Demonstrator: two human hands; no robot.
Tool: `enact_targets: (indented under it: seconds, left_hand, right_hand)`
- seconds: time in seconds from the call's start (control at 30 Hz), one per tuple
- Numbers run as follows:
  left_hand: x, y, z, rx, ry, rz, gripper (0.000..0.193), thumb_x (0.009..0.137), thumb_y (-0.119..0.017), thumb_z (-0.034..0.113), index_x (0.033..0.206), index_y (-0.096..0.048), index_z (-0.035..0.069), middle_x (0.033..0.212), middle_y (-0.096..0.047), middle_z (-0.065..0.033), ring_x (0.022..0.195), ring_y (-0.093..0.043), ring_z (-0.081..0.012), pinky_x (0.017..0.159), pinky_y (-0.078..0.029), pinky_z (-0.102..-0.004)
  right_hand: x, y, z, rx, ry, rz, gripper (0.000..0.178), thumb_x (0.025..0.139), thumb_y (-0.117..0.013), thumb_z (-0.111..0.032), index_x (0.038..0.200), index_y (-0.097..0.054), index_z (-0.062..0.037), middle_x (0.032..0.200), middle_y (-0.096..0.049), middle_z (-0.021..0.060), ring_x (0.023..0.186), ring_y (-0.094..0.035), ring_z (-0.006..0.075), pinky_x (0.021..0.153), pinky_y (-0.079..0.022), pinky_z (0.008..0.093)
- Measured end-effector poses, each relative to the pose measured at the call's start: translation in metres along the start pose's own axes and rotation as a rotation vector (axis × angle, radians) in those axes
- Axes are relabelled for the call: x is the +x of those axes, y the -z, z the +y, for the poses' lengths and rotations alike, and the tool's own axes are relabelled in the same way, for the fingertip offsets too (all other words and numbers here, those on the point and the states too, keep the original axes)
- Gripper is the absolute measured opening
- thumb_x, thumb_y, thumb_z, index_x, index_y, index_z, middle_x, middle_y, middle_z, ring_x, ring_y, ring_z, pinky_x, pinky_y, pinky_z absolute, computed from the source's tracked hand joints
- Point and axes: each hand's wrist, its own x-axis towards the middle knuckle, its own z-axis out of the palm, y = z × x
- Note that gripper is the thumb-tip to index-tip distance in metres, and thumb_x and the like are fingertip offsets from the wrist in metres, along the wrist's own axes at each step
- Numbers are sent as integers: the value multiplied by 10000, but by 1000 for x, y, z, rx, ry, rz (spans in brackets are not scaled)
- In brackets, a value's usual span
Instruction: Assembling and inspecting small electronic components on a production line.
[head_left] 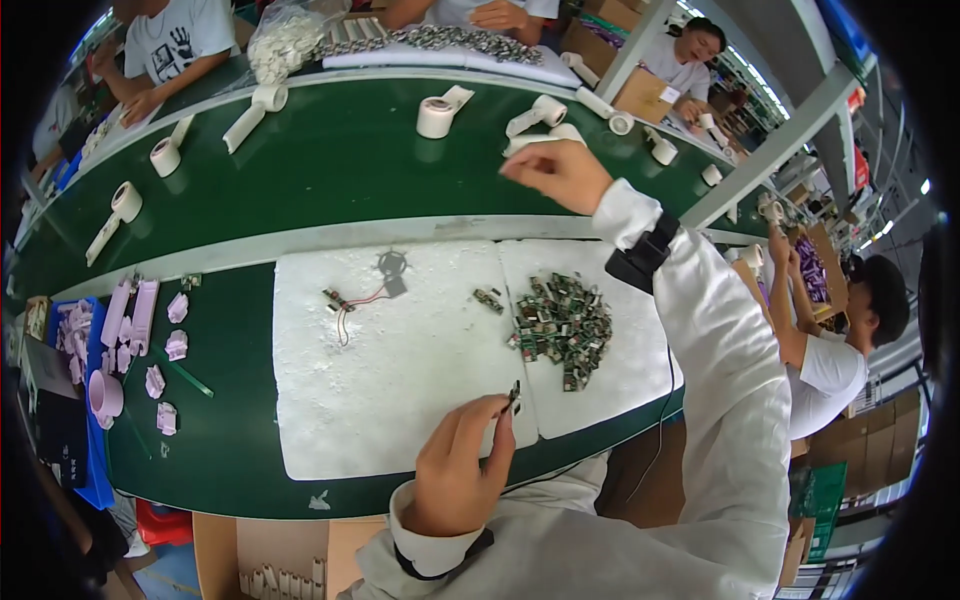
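My left hand (462,465) pinches a small green circuit board (515,397) between thumb and fingertips, over the near edge of a white foam sheet (400,400). My right hand (562,172) is stretched out above the green conveyor belt (330,160), fingers apart, with nothing visible in it. Just behind it lie white casings with a round head and a handle (540,115). To the right, a heap of circuit boards (565,325) rests on the foam, one loose board (488,299) beside it. Farther left, a grey round part (392,272) is joined by wires to another board (336,300).
Other white casings (435,117) are spread along the belt. At left, a blue bin (95,470) holds pink plastic parts (75,340), with more on the green table. An open carton (215,555) stands below the front edge. Other people sit across the belt and at right.
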Motion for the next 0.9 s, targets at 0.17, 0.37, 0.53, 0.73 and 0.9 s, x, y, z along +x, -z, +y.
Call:
enact_targets:
  seconds: [0.17,0.37,0.53,0.73,0.9]
  left_hand:
    - [-7,-1,1,-83,77,28,365,831,-717,-74,1182,-656,6,998,-683,-162,801,-694,-276,726,-570,-339]
    - [-5,-5,-3,-24,107,6,414,803,-743,-52,1205,-668,17,1009,-665,-140,817,-691,-274,679,-575,-340]
    - [-6,-6,-4,36,68,-34,379,785,-751,-30,1152,-688,36,1037,-655,-123,811,-690,-268,686,-574,-334]
    - [-2,-4,-9,114,69,-60,344,735,-780,-29,1059,-698,55,1010,-654,-102,812,-685,-279,702,-575,-350]
    - [8,-6,-7,99,77,-74,331,736,-779,-22,1047,-696,55,1008,-659,-96,817,-688,-274,699,-573,-347]
  right_hand:
    - [56,-35,-76,-98,156,-283,184,952,-674,-172,1071,-749,-54,884,-750,43,775,-677,101,727,-541,272]
    - [125,-22,7,-222,133,-348,179,930,-655,-145,1057,-748,-60,941,-748,79,856,-693,152,823,-548,294]
    - [137,58,141,-677,-74,93,288,922,-589,-120,1176,-726,-100,1111,-734,156,1067,-694,302,953,-532,391]
    - [135,65,150,-518,-489,13,387,910,-593,-167,1288,-678,-150,1290,-660,184,1221,-617,338,1049,-487,386]
    - [124,86,201,-578,-121,-159,384,922,-541,-207,1272,-699,-204,1266,-685,140,1150,-650,360,1012,-515,433]
